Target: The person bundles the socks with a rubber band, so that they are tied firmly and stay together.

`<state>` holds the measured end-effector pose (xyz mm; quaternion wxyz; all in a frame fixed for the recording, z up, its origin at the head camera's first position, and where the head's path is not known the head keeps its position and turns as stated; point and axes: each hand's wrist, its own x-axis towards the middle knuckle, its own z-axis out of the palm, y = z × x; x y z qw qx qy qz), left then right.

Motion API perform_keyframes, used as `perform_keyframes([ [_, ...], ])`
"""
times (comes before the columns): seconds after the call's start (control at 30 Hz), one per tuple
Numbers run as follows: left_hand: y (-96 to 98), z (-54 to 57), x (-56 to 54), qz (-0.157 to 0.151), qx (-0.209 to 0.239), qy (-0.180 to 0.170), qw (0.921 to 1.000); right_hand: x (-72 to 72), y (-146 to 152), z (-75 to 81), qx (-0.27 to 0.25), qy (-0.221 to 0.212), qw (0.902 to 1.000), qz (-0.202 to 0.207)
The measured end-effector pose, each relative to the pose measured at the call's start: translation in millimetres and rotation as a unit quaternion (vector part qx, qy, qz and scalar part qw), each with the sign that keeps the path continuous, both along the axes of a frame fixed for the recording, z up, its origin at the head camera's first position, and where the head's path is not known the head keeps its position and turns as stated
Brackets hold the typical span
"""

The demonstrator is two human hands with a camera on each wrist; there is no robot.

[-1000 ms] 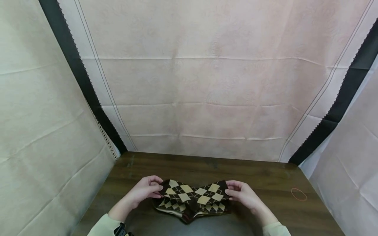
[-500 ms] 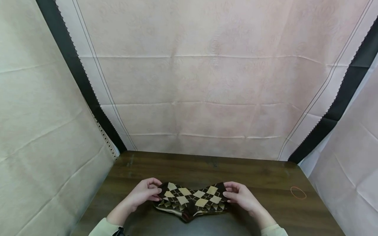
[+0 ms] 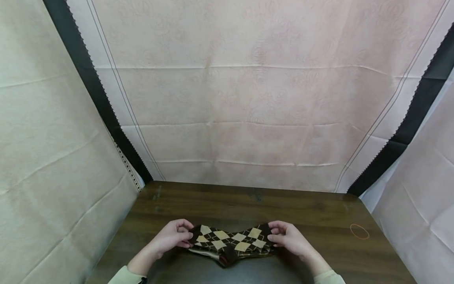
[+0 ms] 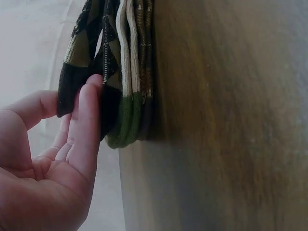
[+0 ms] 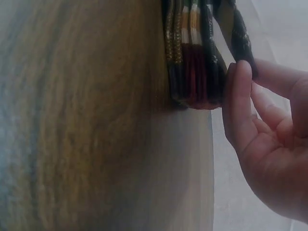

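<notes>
A dark brown argyle sock (image 3: 244, 240) with cream and tan diamonds lies across the top of a small stack of socks. My left hand (image 3: 169, 240) pinches its left end, and my right hand (image 3: 291, 239) pinches its right end. In both wrist views that top layer stands a little apart from the socks beneath. Below it, the left wrist view shows a cream sock with a green end (image 4: 126, 108); in the right wrist view, maroon ends (image 5: 195, 72) show among dark ones. Much of the lower socks is hidden from the head view.
The stack rests on a dark wooden table (image 3: 198, 197). An orange rubber band (image 3: 360, 231) lies towards the table's right side. Pale fabric walls (image 3: 227, 118) with black strips enclose the back and sides.
Both hands have moved slightly towards me with the top sock. It now covers a row of diamonds that showed beneath it before.
</notes>
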<state>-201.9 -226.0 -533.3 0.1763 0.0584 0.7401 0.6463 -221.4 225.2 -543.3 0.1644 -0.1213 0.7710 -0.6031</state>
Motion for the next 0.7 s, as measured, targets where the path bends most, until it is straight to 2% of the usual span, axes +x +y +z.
perform_keyframes([
  [0.33, 3.1, -5.0, 4.5, 0.02, -0.032, 0.019, 0.9991, 0.4, -3.5, -3.7, 0.02, 0.014, 0.9997, -0.009],
  [0.7, 4.6, -1.8, 5.7, 0.03, -0.036, 0.004, 0.9989, 4.7, -4.3, -3.2, 0.058, 0.031, 0.9968, -0.045],
])
